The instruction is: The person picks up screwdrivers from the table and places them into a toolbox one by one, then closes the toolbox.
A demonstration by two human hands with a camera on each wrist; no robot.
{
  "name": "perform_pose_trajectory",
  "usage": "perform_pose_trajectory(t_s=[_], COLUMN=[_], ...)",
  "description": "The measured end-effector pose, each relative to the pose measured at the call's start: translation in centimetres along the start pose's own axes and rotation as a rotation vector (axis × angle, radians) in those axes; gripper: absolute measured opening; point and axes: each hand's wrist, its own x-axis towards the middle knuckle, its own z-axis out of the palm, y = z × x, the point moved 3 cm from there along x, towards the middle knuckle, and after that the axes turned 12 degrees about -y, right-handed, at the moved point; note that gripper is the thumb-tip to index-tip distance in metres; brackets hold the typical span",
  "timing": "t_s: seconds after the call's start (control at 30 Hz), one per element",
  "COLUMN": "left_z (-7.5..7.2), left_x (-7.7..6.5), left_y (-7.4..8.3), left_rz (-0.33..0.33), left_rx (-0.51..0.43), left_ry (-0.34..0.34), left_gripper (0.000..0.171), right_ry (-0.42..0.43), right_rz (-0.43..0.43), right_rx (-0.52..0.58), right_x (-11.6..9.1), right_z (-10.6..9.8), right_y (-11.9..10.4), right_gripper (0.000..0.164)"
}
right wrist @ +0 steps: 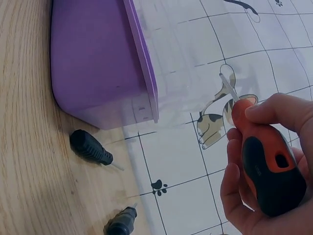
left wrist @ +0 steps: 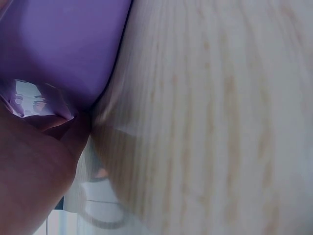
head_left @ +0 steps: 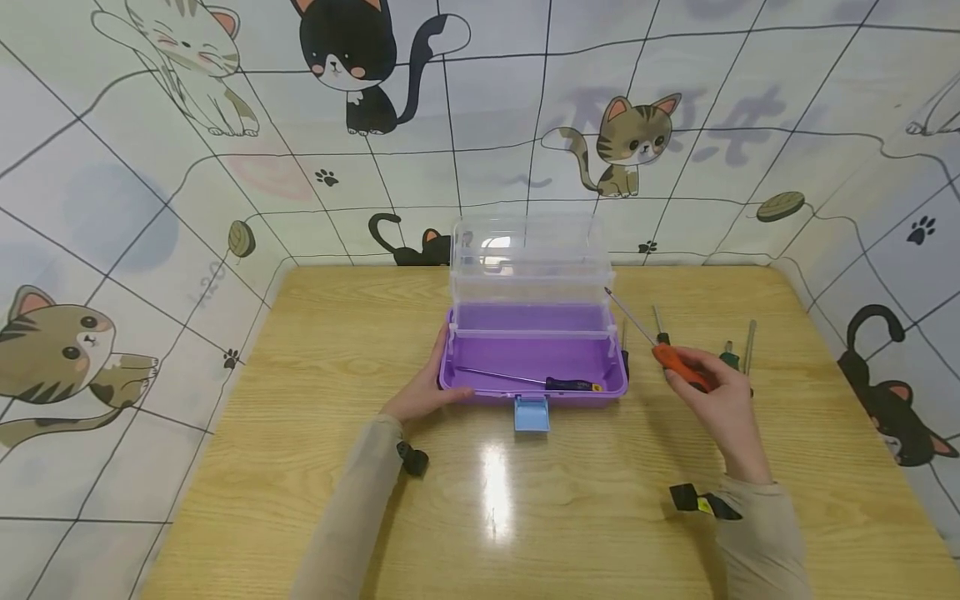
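A purple toolbox stands on the table with its clear lid raised. Inside lies a black-handled screwdriver, its long shaft pointing left. My left hand holds the box at its left front corner, thumb along the front rim and fingers against the side. In the left wrist view the fingers meet the purple wall. To the right of the box, my right hand grips an orange-and-black screwdriver by its handle above the table. Its tip points up and left, close to the box's right side.
Several other screwdrivers lie on the wooden table right of the box: a black-handled one beside its wall, another farther out, and a green-handled one partly behind my right hand. A blue latch hangs at the box's front. Cat-patterned sheeting surrounds the table.
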Motion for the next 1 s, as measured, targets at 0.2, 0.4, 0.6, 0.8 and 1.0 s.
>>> perform_pose_trajectory(t_s=[0.2,0.4,0.6,0.8,1.0], left_z=[-0.1,-0.1,-0.2,0.0,0.0], left_x=[0.1,0.1,0.1,0.2,0.0], left_y=[0.0,0.1,0.0,0.0,0.0], left_rz=[0.02,0.012,0.022,0.034,0.004], left_rx=[0.007,-0.003,0.015,0.008,-0.005], left_ry=[0.008,-0.003,0.002,-0.008,0.001], left_gripper=[0.12,0.121,0.121,0.121,0.118], right_ry=[-0.028,-0.067,-0.114,-0.154,-0.211], right_rz=[-0.013,-0.038,-0.063,-0.093,-0.138], right_rx=[-0.067,-0.099,-0.116,-0.163,-0.172], right_x=[0.3,0.7,1.1,1.5,2.0], right_z=[0.2,0.4,0.6,0.7,1.3], right_y=[-0.5,-1.2,-2.0,-2.5,-3.0], right_gripper=[0.039,0.038,0.037,0.035,0.034])
